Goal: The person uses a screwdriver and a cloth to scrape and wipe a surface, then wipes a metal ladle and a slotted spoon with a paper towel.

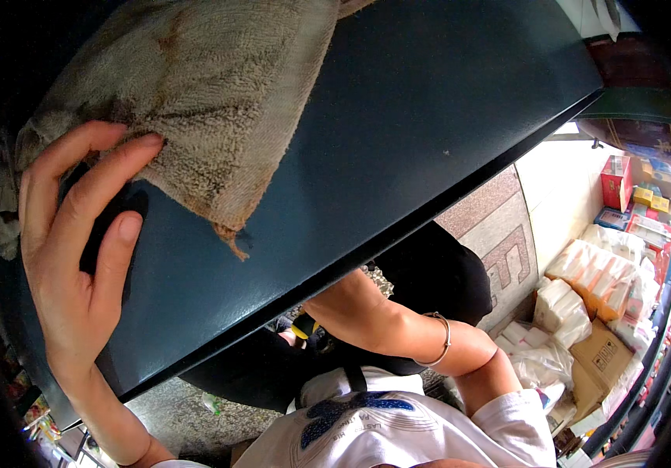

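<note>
A worn grey-brown terry towel point(224, 117) lies on a dark, smooth tabletop point(394, 117), reaching toward the upper left. Brown stains mark the cloth, and a frayed thread hangs off its near corner. At the towel's left edge, my left hand point(72, 228) has its fingers spread and slightly bent. Two fingertips touch or hover at the cloth; the thumb is apart from it over the tabletop. My right forearm, with a silver bangle point(445, 339) on it, passes beneath the table's front edge. The tabletop hides my right hand.
On the right, white plastic-wrapped packs point(596, 272), an opened cardboard box point(599, 368) and a red box point(616, 181) are piled up beside dark shelf rails point(634, 409). A patterned floor mat point(505, 245) lies below the table. My black-trousered knee point(441, 269) is close under the edge.
</note>
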Motion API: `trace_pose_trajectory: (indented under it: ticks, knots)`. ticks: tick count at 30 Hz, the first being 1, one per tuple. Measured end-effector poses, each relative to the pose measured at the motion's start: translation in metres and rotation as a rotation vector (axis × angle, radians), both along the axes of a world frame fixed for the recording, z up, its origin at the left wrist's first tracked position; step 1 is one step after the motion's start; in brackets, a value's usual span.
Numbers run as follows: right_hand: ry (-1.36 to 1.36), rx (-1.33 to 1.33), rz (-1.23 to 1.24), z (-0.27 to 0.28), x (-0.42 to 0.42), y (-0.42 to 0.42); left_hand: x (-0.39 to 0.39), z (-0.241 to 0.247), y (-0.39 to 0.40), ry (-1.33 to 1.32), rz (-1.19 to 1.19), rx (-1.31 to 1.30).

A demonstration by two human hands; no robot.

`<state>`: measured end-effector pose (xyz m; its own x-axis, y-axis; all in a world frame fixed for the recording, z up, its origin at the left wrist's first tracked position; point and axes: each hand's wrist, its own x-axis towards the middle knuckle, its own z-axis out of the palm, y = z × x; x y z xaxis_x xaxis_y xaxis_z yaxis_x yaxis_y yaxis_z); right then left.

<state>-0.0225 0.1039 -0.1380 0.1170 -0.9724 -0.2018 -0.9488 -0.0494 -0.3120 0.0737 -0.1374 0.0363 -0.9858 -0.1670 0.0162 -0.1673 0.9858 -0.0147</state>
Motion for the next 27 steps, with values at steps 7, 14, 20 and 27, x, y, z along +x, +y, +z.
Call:
trace_pose_trajectory:
  ticks: [7,14,20,27]
  knots:
    - [-0.077,0.022,-0.066,-0.006,0.001,0.004,0.000,0.001,0.002,0.032,0.014,0.026]
    - [-0.163,0.281,-0.077,0.003,0.001,-0.004,-0.003,-0.002,0.004,0.079,0.011,0.053]
    - [-0.108,0.219,-0.055,0.007,-0.001,-0.005,-0.001,-0.004,0.004,0.086,0.012,0.056]
    - [-0.169,0.267,-0.050,0.004,0.001,-0.007,0.001,-0.004,-0.003,0.152,-0.042,0.050]
